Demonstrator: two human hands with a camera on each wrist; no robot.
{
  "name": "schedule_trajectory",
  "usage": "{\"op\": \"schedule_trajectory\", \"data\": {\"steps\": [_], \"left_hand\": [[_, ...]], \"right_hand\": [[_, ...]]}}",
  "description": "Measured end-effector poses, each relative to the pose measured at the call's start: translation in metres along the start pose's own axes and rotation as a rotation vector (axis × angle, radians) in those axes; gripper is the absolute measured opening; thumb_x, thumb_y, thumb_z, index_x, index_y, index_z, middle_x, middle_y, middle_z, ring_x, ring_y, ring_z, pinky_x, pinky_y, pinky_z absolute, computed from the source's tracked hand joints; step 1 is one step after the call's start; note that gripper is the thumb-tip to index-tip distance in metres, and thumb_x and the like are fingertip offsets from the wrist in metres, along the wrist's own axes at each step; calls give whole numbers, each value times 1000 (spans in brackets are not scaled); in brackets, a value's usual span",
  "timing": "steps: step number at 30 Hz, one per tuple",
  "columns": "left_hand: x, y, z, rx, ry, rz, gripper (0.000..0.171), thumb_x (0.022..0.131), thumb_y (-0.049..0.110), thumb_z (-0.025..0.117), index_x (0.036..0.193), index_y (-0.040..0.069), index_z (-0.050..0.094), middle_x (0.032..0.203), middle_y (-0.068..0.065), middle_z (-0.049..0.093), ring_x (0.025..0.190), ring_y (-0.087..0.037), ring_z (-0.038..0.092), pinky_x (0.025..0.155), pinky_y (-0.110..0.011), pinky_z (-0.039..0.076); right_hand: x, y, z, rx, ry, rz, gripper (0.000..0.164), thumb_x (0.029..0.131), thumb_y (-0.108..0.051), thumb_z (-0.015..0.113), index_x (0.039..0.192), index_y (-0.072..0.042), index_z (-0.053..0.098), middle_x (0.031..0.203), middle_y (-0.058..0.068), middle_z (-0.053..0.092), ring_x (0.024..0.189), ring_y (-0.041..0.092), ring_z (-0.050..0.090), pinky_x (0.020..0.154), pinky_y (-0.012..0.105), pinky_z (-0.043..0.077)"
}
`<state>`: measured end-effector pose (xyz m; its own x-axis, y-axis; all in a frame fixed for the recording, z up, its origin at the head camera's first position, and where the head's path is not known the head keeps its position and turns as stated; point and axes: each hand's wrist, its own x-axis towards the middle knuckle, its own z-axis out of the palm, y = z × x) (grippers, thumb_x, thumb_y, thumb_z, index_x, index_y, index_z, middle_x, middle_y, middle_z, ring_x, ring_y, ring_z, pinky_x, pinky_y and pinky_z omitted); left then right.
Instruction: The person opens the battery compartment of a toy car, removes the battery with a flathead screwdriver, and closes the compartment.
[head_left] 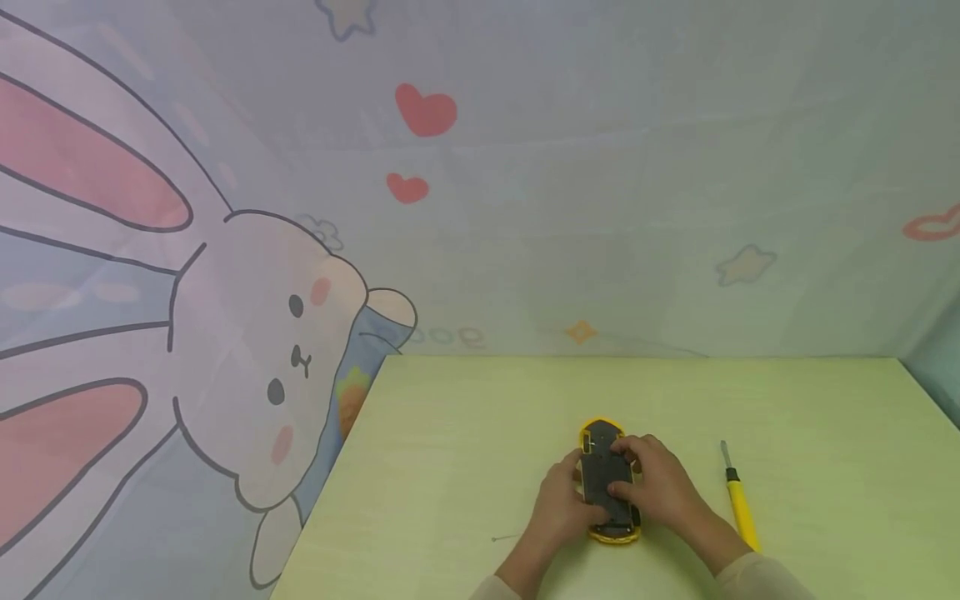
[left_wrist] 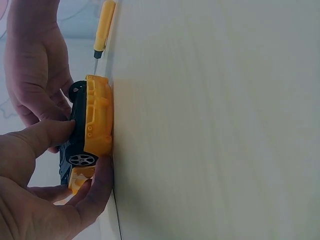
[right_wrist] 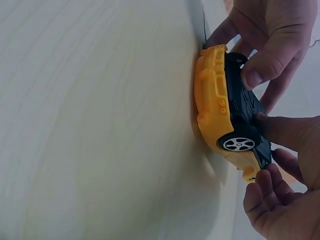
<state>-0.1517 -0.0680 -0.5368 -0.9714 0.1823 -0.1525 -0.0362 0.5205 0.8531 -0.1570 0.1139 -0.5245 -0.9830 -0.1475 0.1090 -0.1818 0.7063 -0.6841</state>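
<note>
A yellow toy car (head_left: 615,539) lies upside down on the table, its black underside (head_left: 602,475) facing up. Black wheels with silver spokes, such as this wheel (left_wrist: 81,159), show at its near end. My left hand (head_left: 558,507) grips the car from the left, thumb on the underside near that end and fingers along the yellow body. From the right, my right hand (head_left: 663,483) holds the car with thumb and fingers at the edge of the black base. Both hands hide parts of the car's sides.
To the right of the hands lies a screwdriver (head_left: 741,504) with a yellow handle, its metal tip pointing away. A thin pin-like metal piece (head_left: 506,537) lies left of the left wrist. The pale table (head_left: 450,433) meets a printed cloth backdrop (head_left: 600,208) at its far edge.
</note>
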Motion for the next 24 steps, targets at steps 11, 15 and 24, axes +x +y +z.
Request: {"op": "schedule_trajectory", "data": {"steps": [11, 15, 24], "left_hand": [[-1, 1, 0, -7, -2, 10, 96, 70, 2, 87, 155, 8, 42, 120, -7, 59, 78, -9, 57, 66, -26, 50], [-1, 1, 0, -15, -2, 13, 96, 70, 2, 87, 155, 8, 42, 120, -7, 60, 77, -9, 57, 64, -26, 50], [-2, -1, 0, -24, 16, 32, 96, 68, 1, 87, 153, 10, 44, 113, -7, 62, 74, -9, 59, 64, -26, 51]], "right_hand": [[1, 3, -6, 84, 26, -30, 29, 91, -8, 76, 119, -12, 69, 104, 3, 71, 87, 14, 63, 72, 31, 52], [0, 3, -8, 142, 34, -28, 28, 92, -8, 75, 119, -12, 69, 105, 5, 71, 88, 16, 69, 72, 28, 55], [1, 13, -13, 210, -7, 8, 26, 93, -11, 75, 119, -13, 70, 107, 5, 72, 91, 19, 71, 74, 29, 57]]}}
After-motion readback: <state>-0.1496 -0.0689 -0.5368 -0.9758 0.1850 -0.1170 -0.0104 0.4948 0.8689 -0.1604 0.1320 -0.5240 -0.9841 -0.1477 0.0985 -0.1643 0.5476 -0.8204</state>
